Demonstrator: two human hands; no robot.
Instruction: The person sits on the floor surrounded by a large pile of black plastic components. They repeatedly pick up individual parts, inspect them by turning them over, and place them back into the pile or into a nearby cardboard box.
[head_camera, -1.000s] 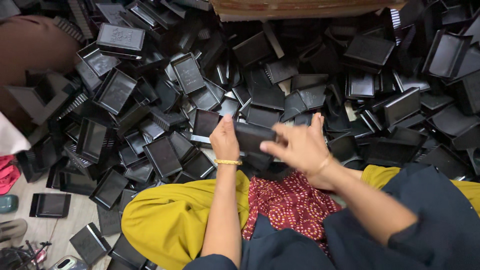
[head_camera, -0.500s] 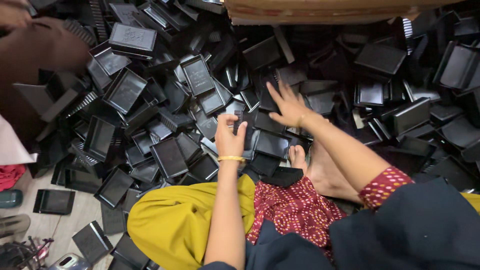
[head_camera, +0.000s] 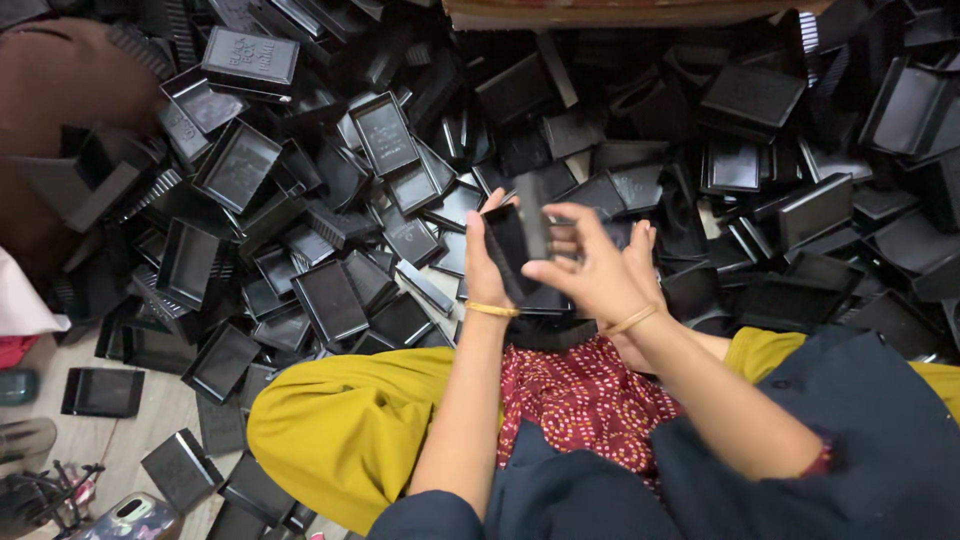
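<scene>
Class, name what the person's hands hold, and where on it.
A black plastic tray: the left hand grips its left edge, the right hand its right side.

Half a second ago the right hand (head_camera: 590, 275) lay spread on the far pile of trays (head_camera: 330, 220). It has since come back near, meeting the left hand (head_camera: 487, 262) over a black tray (head_camera: 515, 255) held upright.

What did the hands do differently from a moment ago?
Half a second ago the right hand was stretched out flat over the pile of black trays. It has since pulled back toward the body and now meets the left hand over a black tray, which the left hand holds up. The left hand kept its place above the lap. The pile and the yellow trouser leg look unchanged.
</scene>
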